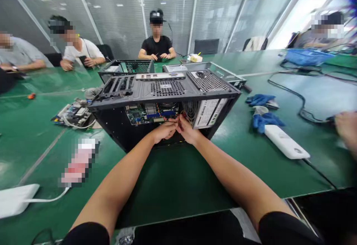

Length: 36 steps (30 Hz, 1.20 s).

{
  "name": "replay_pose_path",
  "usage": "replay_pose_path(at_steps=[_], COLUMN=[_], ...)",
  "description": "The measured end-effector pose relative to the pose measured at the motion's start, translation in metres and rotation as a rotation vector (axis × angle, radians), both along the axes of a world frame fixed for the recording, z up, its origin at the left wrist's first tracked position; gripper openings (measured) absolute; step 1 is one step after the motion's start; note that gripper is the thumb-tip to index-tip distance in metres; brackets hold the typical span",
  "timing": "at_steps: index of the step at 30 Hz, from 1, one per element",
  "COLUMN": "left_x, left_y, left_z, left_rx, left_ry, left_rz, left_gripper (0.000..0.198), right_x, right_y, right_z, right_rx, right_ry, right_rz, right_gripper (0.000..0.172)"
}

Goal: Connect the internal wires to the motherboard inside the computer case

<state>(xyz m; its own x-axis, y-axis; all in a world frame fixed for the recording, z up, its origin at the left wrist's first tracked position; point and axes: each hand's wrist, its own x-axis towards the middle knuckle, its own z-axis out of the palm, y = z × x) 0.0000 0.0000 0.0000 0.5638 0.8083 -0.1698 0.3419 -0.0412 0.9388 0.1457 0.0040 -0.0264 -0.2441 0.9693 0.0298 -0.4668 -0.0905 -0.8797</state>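
A black computer case [111, 122] lies on its side in front of me, its open face toward me. Through the opening a green motherboard [135, 114] shows at the left, and a power supply [210, 113] with a white label and fan grille sits at the right. My left hand [166, 130] and my right hand [187, 129] meet at the opening, their fingertips pinched together around thin wires [183, 114], some of them reddish. Both hands are closed. The exact ends of the wires are hidden behind my fingers.
Another open case frame [220, 70] stands behind. Loose circuit boards [76, 113] lie at the left, near a blurred-out phone [79, 163] and white power bank [18, 200]. At the right are blue gloves [266, 120], a white power bank [286, 141], a black cable [301, 96] and another person's hand [347, 128].
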Motion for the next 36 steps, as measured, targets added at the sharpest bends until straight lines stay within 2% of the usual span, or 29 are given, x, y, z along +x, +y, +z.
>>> replay_pose_path(at_steps=[4,6,8,10,12,18,24,26,30,32,36], left_x=[0.001,0.003,0.007,0.01,0.013,0.017,0.013,0.01,0.004,0.001,-0.004], left_y=[0.004,0.0,-0.007,-0.014,-0.02,-0.026,-0.02,-0.015,-0.003,0.001,0.0], left_z=[0.001,0.001,0.002,0.003,0.005,0.008,0.003,-0.002,-0.01,-0.011,-0.006], left_rx=[0.351,0.529,0.628,0.68,0.707,0.741,0.649,0.627,0.572,0.43,-0.071], left_ry=[0.229,0.424,0.655,0.836,0.931,1.018,0.876,0.754,0.387,0.197,-0.139], left_rz=[0.009,0.051,0.124,0.176,0.19,0.247,0.222,0.215,0.157,0.142,0.12], left_gripper=[0.04,0.036,0.037,0.042,0.042,0.044,0.042,0.04,0.032,0.032,0.039], right_x=[-0.002,-0.003,-0.005,-0.006,-0.008,-0.01,-0.007,-0.005,-0.002,-0.002,-0.004], right_y=[0.0,0.0,-0.001,-0.001,-0.001,0.002,-0.001,-0.003,-0.004,-0.004,-0.005], right_z=[-0.004,-0.005,-0.006,-0.007,-0.008,-0.012,-0.007,-0.005,-0.003,-0.003,-0.004], right_rx=[-0.043,-0.054,-0.049,-0.038,-0.036,-0.072,-0.05,-0.05,-0.053,-0.04,-0.021], right_ry=[-0.013,-0.011,-0.014,-0.02,-0.026,-0.039,-0.018,0.009,0.028,0.019,0.004], right_rz=[-0.045,-0.08,-0.117,-0.146,-0.168,-0.195,-0.161,-0.115,-0.044,-0.036,-0.064], right_gripper=[0.047,0.047,0.045,0.044,0.045,0.05,0.049,0.046,0.046,0.046,0.046])
